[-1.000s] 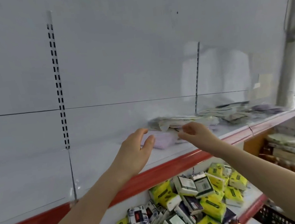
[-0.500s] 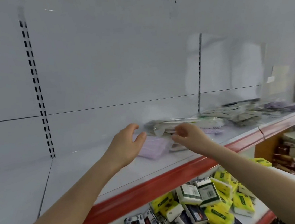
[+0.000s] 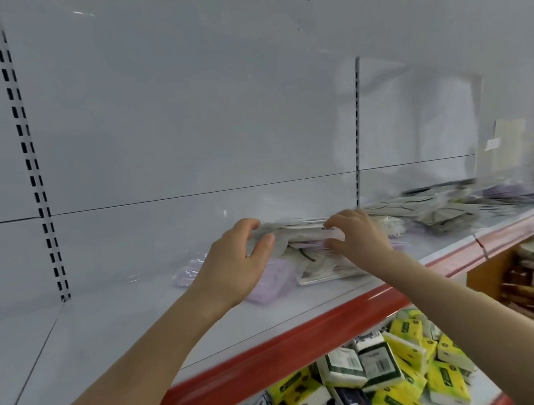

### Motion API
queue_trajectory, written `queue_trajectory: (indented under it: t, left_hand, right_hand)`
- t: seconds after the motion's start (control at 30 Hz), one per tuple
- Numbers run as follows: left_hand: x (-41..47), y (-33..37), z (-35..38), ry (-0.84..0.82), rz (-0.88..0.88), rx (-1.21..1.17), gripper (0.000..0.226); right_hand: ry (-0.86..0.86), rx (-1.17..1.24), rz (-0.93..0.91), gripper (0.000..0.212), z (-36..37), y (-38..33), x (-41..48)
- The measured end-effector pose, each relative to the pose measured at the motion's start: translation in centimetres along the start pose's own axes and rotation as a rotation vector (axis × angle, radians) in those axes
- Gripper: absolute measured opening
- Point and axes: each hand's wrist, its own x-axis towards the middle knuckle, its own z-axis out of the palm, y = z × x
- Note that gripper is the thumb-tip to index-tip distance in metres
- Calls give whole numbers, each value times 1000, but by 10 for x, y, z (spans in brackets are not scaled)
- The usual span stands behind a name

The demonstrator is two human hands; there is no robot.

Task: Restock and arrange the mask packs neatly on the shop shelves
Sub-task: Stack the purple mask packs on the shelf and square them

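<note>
left hand point(image 3: 236, 265): mid-frame, my fingers curl over the left end of the mask pack stack point(image 3: 299, 237), thumb in front
purple pack point(image 3: 273, 285): flat on the shelf point(image 3: 207, 329), partly under that hand
right hand point(image 3: 360, 241): grips the stack's right end
loose mask packs point(image 3: 442, 207): right of frame, same shelf
tissue packs point(image 3: 379, 379): lower right, shelf below

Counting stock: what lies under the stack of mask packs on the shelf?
A lilac pack pokes out beneath the left end of the stack. Anything further under is covered.
</note>
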Motion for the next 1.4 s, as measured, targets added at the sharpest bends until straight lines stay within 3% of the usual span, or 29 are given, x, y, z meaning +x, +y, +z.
queue_trajectory:
  t: [0.1,0.27,0.53,0.63,0.7,0.8,0.97,1.07,1.13,1.3,1.4]
  left_hand:
    - [4,1,5,35,-33,0,42]
    - [11,15,29,80,-125,-71,40]
    - [17,52,70,202,-205,-106,36]
    - [16,62,83,260,-253,-179,22]
    - [15,73,89,283,-331,-331,14]
    - [19,93,95,282,-519,-686,26]
    - [29,99,87,388,-733,-1415,92]
    - [29,99,77,436,-745,-1691,112]
    - [27,100,71,404,-741,-1678,102]
    - [26,90,62,303,-581,-1400,5]
    - [24,83,61,340,-539,-1380,17]
  right_hand:
    - [4,3,-71,27,7,5,11]
    - [156,140,-244,16,12,24,22]
    - [198,568,-207,17,-29,53,52]
    - [203,665,-160,16,-42,59,62]
    - [209,706,-162,16,-49,59,63]
    - [219,780,-210,14,-59,58,55]
    - [163,1013,-428,10,-75,57,20]
    - [119,1045,-575,21,-76,58,3]
    - [86,1029,-632,20,-74,58,-4]
    - [57,976,-629,13,-68,63,-11]
    - [72,967,-525,14,-62,77,-11]
